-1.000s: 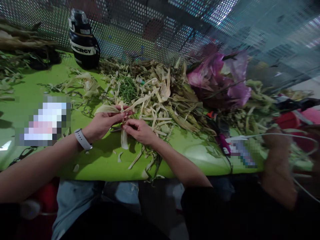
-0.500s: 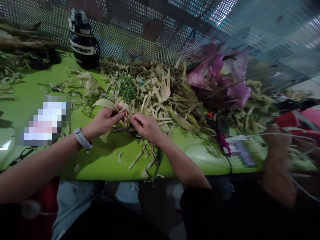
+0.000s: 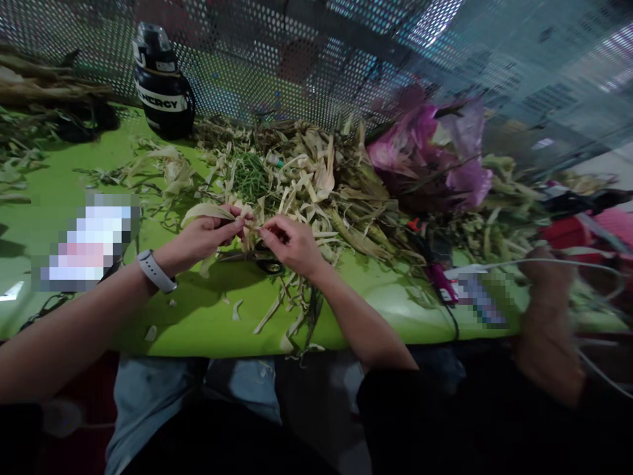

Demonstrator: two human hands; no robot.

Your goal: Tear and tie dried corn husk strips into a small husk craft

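Note:
My left hand (image 3: 205,237), with a white watch on its wrist, pinches a pale corn husk (image 3: 205,211) that curls out to the left. My right hand (image 3: 293,245) is closed just to the right, thumb and forefinger pressed together beside the husk. Whatever lies in that pinch is too small to make out. Below the fingertips a dark loop (image 3: 271,266), perhaps a scissors handle, shows partly under the scraps. Behind both hands lies a heap of husk strips (image 3: 301,191) with a tangle of green strands (image 3: 248,175) on it.
A black bottle (image 3: 163,99) stands at the back left, by a mesh screen (image 3: 277,59). A blurred-out phone (image 3: 91,244) lies on the green table (image 3: 198,330). A pink plastic bag (image 3: 430,158) sits back right. Another person's arm (image 3: 551,323) rests at the right.
My hands have drawn slightly apart, the left one shifting a little to the left with the husk. The dark loop shows more now. The view has tilted slightly.

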